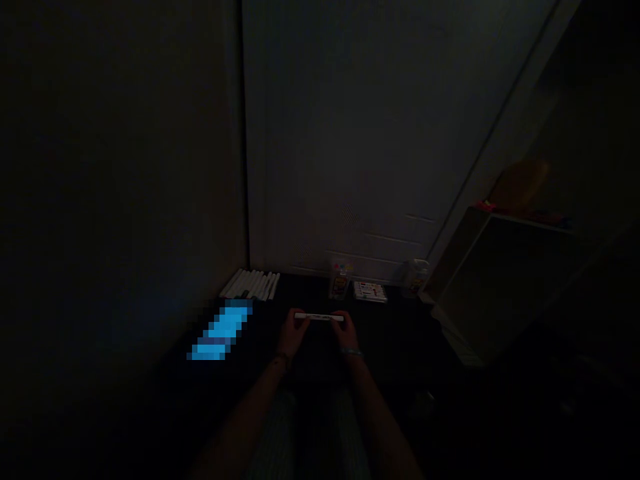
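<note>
Dark tabletop (395,347), marker (319,317) between left fingers (303,323) and right fingers (337,323).

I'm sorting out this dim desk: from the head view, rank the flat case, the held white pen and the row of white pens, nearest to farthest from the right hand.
From the right hand:
1. Held white pen: in its grasp.
2. Flat case: beyond the hand, slightly right.
3. Row of white pens: far left, by the wall.
</note>
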### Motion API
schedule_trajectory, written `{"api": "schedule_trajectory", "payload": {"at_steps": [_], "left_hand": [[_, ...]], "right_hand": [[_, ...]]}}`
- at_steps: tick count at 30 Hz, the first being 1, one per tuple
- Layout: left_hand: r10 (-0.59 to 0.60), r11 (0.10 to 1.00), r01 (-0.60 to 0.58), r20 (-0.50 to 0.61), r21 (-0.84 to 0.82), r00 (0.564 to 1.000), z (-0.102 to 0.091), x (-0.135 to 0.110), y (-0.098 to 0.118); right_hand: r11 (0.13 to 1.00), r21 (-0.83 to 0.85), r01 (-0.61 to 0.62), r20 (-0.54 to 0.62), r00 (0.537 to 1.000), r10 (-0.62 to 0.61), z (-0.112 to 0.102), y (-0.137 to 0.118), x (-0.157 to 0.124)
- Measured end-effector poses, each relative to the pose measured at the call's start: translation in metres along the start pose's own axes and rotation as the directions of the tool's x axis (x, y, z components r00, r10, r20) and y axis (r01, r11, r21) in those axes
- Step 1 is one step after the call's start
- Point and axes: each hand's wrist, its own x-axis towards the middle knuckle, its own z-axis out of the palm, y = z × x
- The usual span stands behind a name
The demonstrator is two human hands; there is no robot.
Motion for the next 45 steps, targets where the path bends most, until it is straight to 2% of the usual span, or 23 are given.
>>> {"api": "schedule_trajectory", "payload": {"at_steps": [18, 27, 32, 45], "left_hand": [[0.020, 0.999, -0.019, -0.019, 0.028, 1.000, -0.002, -0.001, 0.003], [0.059, 0.998, -0.059, 0.001, 0.038, 0.998, -0.002, 0.001, -0.002], [0.036, 0.999, -0.037, 0.044, 0.012, 0.998, -0.001, -0.002, 0.001], [0.047, 0.996, -0.047, -0.003, 0.081, 0.999, -0.003, -0.001, -0.004]], "right_hand": [[1.000, 0.004, 0.029, 0.008, 1.000, -0.029, 0.000, 0.013, 0.006], [0.999, 0.008, 0.048, -0.007, 0.999, -0.048, 0.001, 0.009, 0.005], [0.999, -0.001, 0.050, -0.019, 0.999, -0.050, 0.002, 0.006, 0.005], [0.999, -0.033, 0.043, -0.020, 0.999, -0.044, 0.001, 0.004, 0.003]]}}
